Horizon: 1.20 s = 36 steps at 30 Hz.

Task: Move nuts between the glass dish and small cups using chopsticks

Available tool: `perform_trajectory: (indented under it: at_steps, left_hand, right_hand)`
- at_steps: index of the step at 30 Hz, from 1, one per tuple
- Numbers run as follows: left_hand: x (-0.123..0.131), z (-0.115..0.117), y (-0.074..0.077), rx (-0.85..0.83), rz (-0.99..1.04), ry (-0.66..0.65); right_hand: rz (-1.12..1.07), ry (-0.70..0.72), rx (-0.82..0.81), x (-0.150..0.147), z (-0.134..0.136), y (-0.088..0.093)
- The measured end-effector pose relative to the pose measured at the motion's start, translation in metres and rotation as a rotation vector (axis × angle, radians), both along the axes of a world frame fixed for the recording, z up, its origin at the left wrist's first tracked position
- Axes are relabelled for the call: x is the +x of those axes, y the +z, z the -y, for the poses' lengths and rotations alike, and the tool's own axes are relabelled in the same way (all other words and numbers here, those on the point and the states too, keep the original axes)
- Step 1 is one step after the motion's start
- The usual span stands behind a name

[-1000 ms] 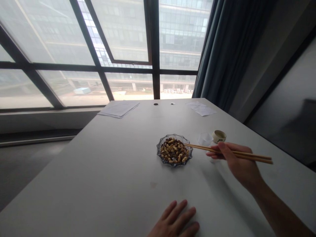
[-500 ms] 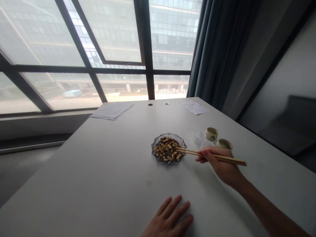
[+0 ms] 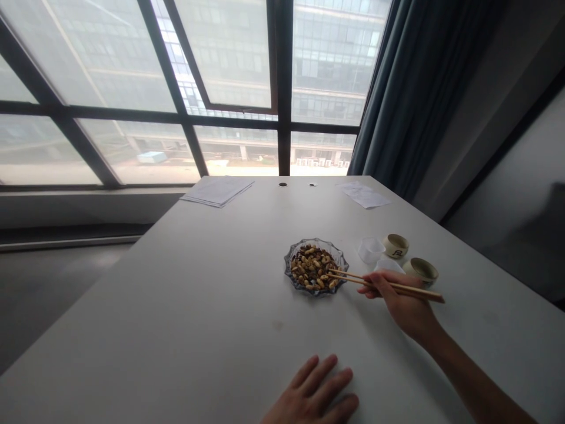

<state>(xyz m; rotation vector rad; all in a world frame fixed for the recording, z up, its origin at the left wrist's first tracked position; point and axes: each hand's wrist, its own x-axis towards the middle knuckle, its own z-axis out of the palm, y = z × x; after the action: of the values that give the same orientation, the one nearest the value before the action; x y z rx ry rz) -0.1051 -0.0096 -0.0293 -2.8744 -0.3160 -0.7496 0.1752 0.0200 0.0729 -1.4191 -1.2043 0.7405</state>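
A scalloped glass bowl on the white table holds a heap of nuts, mixed brown and tan. My right hand is closed around a pair of wooden chopsticks, whose tips reach over the right part of the nuts, slightly apart. Whether a nut is between the tips is too small to tell. Flat on the table near the front edge of the view lies my left hand, fingers spread, holding nothing.
Beyond my right hand stand two beige cups and two translucent containers. Papers lie at the table's far left, more sheets at the far right. Two round holes are near the far edge.
The whole view has shifted, so the table and bowl appear further right. The chopstick tips remain at the nuts, a little lower relative to the bowl. My left hand stays flat.
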Motion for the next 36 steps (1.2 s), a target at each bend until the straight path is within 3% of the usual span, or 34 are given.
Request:
perform_trajectory:
  at_steps: [6,12,17,22,30,36]
  left_hand:
    - [0.000,0.000,0.002,0.006,-0.006,0.007]
    - [0.001,0.000,-0.001,0.006,0.002,0.008]
    - [0.000,0.000,0.001,0.003,-0.001,0.006]
    - [0.000,0.000,0.003,0.007,-0.002,-0.006]
    - [0.000,-0.001,0.002,0.006,-0.009,-0.002]
    - [0.001,0.001,0.000,-0.014,-0.004,0.002]
  right_hand:
    - [-0.014,0.016,0.023,-0.005,0.001,-0.001]
    - [-0.029,-0.075,0.069,-0.004,0.003,-0.002]
    - [0.016,-0.005,0.061,-0.011,0.006,0.002]
    - [0.001,-0.037,0.084,-0.018,0.006,0.005]
    - [0.027,0.136,0.128,-0.037,0.000,0.009]
    - [-0.010,-0.011,0.117,-0.025,-0.003,0.008]
